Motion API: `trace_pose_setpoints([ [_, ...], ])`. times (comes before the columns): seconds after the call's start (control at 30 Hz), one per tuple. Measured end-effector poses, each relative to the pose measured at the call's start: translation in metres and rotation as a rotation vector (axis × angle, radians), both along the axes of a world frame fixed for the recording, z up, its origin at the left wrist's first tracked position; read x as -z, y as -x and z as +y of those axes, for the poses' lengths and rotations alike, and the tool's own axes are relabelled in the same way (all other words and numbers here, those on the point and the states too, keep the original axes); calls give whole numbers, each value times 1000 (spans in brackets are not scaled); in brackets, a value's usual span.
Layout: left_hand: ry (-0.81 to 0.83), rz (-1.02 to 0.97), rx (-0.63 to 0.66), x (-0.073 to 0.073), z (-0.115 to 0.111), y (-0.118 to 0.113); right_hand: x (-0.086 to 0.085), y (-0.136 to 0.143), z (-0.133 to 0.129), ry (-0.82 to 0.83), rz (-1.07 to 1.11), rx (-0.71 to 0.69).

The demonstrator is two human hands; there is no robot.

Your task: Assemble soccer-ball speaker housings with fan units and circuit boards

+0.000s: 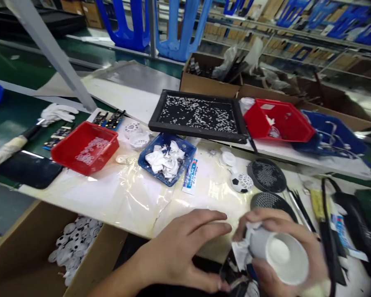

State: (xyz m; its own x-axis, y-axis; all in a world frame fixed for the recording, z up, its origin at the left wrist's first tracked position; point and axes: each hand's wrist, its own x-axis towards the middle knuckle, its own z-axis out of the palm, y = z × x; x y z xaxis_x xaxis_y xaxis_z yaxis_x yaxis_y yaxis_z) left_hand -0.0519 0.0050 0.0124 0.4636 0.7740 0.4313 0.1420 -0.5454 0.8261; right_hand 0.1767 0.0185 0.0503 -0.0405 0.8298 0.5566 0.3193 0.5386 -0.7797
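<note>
My right hand [275,218] is wrapped around a white cup-shaped container [298,264], tilted so that its round mouth faces the camera. A crumpled white cloth or tissue [243,249] is pinched at its far side by the same fingers. To the left, my left hand [179,245] is empty, with its fingers spread and curved toward the container. Beyond the hands lie a soccer-ball patterned half shell [241,182] and two dark perforated discs [266,175]. Dark, blurred items under the container are partly hidden by my hands.
A blue tray [188,150] of crumpled white wipes stands beside a glue tube box [190,177]. Red bins [68,154], a black tray [198,132] of tiny white parts and tweezers [299,208] are on the bench. A carton [21,251] of ball shells stands lower left.
</note>
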Motion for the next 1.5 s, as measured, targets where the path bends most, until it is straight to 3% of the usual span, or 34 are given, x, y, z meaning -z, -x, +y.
trace_pose_setpoints([
  [0.07, 3, -138, -41, 3, -7, -11, 10, 20, 4, 32, 189, 32],
  [0.13, -6, -248, -162, 7, -15, -24, 18, 39, 5, 86, 331, 60],
  [0.23, -69, -285, -339, 13, -25, -39, 25, 54, 1, 144, 403, 77],
  [0.4, -66, -185, -394, 10, -26, -39, 30, 52, -4, 173, 382, 79],
  [0.57, -10, -185, -415, -1, -21, -18, 29, 33, -4, 176, 248, -15],
  [0.73, -51, 250, -506, -15, -14, 14, 31, 3, -3, 251, 67, -143],
  [0.83, -116, 521, -437, -17, -7, 27, 36, -10, -4, 277, -126, -139],
  [1.0, -299, 784, -342, 0, -2, 29, 43, -6, -9, 269, -327, 28],
  [1.13, -443, 718, -299, 16, -2, 4, 38, -8, -13, 295, -409, 72],
  [1.2, -500, 652, -282, 15, -2, -13, 27, -28, -17, 328, -434, 54],
  [1.27, -525, 643, -270, 9, 0, -27, 14, -67, -24, 390, -445, 160],
  [1.33, -509, 683, -259, 1, 4, -34, 3, -119, -29, 462, -454, 563],
  [1.37, -488, 704, -256, -3, 7, -36, 0, -146, -30, 503, -464, 684],
  [1.43, -438, 734, -258, -8, 16, -36, -1, -193, -29, 597, -531, 808],
  [1.5, -383, 748, -255, -10, 24, -34, 5, -222, -25, 697, -605, 805],
])
